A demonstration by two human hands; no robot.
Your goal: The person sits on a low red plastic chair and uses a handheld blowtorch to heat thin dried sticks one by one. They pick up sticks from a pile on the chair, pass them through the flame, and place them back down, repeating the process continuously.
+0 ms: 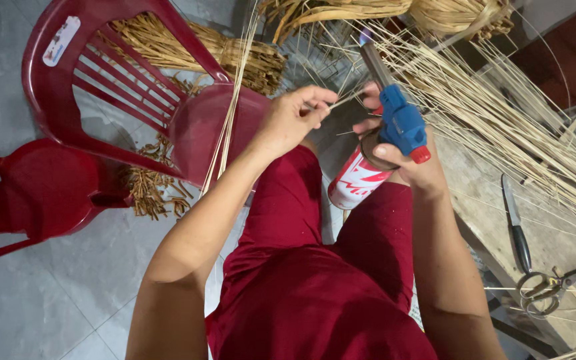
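Observation:
My right hand [405, 157] grips a gas torch [395, 117] with a blue head and a metal nozzle, mounted on a red and white canister [355, 181] that rests over my lap. My left hand [296, 117] pinches a thin pale bamboo strip [345, 100] between thumb and fingers, just left of the torch nozzle. Many long thin strips [501, 113] fan out to the right behind the torch. I wear dark red clothes [315, 280].
A dark red plastic chair [128, 93] lies tipped at the left, another [35, 193] beside it. Bundles of dried fibre [235, 53] lie behind. A knife [516, 223] and scissors [548, 287] rest on a wooden bench [488, 213] at right. Grey tile floor [48, 293] below.

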